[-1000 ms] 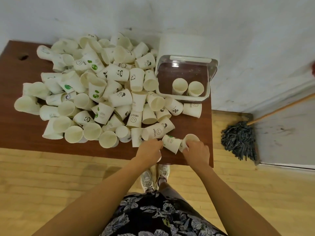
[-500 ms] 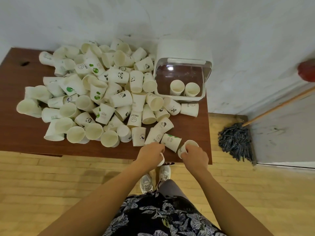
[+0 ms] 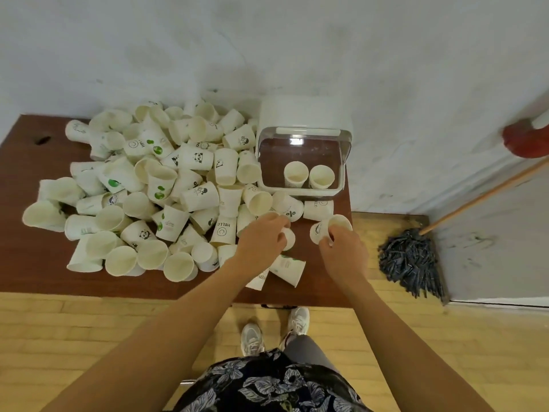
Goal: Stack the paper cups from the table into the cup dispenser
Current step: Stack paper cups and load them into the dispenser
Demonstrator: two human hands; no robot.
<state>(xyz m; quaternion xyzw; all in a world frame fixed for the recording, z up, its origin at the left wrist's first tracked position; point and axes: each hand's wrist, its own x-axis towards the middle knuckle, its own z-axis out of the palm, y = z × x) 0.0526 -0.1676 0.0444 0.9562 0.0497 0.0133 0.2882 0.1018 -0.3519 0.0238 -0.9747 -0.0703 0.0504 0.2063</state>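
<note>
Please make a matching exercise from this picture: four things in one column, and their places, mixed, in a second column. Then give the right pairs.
Things:
1. mop
2. two upright cups
3. right hand
4. pile of cups

Places:
A. inside the cup dispenser
B. on the floor, against the wall
C. on the left part of the table
D. around a single cup near the table's right edge

Pairs: 1-B, 2-A, 3-D, 4-C

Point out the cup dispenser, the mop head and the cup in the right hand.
cup dispenser (image 3: 304, 114): head view, on its white top.
mop head (image 3: 411, 260): head view, middle of the dark strands.
cup in the right hand (image 3: 338, 223): head view, on its open rim.
</note>
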